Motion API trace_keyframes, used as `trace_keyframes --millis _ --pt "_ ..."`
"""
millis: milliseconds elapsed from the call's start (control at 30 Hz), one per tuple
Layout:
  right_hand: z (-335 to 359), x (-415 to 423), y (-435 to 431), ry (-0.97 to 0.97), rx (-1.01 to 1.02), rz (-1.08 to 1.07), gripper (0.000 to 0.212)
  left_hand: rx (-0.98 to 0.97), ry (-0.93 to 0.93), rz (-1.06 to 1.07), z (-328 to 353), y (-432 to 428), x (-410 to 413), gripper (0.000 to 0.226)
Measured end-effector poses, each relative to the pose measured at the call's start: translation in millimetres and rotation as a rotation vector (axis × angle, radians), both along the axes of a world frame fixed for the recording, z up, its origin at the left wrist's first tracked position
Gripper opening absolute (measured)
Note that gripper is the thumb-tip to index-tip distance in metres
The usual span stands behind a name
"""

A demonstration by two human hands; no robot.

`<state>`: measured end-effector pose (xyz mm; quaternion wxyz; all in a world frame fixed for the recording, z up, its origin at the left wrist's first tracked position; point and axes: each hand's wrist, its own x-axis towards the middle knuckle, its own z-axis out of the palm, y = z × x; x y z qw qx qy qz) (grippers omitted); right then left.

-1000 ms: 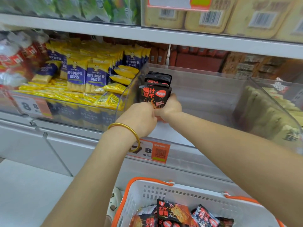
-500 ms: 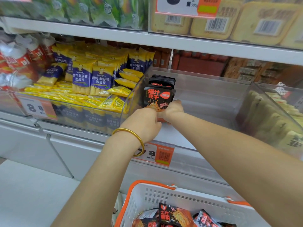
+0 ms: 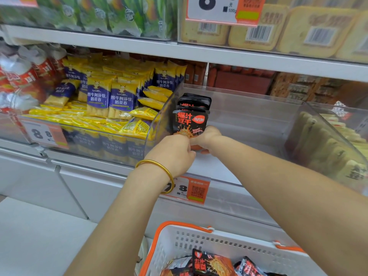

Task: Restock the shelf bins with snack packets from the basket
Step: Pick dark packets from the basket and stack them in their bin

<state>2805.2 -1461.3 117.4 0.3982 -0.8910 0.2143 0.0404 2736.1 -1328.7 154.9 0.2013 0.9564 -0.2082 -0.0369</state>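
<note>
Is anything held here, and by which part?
The left hand and right hand both grip the black snack packets by their bottom edge, upright inside the clear bin.

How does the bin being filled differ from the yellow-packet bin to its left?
The middle bin holds just one short upright row of black packets against its left wall, with the rest bare; the left bin is heaped with yellow packets. The left bin's front packets lie flat, unlike the middle bin's. Both are clear plastic with orange price tags.
</note>
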Motion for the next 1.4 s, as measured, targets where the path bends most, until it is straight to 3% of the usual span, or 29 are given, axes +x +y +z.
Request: trace_keyframes --millis 367,534,1168,1302,1402 --pt "-1.0 2.8 1.5 -0.084 0.224 -0.082 0.051 -0.02 0.011 -0.004 3.1 0.5 -2.1 0.029" --pt "-3.1 3.8 5.9 -0.069 0.162 -0.058 0.059 -0.024 0.012 -0.005 3.9 1.0 -3.3 0.029" --pt "12.0 -13.3 -3.2 0.009 0.059 -0.043 0.041 -0.047 -0.035 0.024 4.1 0.4 -6.3 0.028" --pt "33.6 -32.8 -3.7 -0.011 0.064 -0.008 0.04 -0.089 -0.156 0.025 3.1 2.9 -9.0 0.024" --pt "63.3 -70.0 -6.2 -0.161 -0.012 0.028 0.039 -0.29 -0.406 0.003 6.9 7.3 -22.7 0.018"
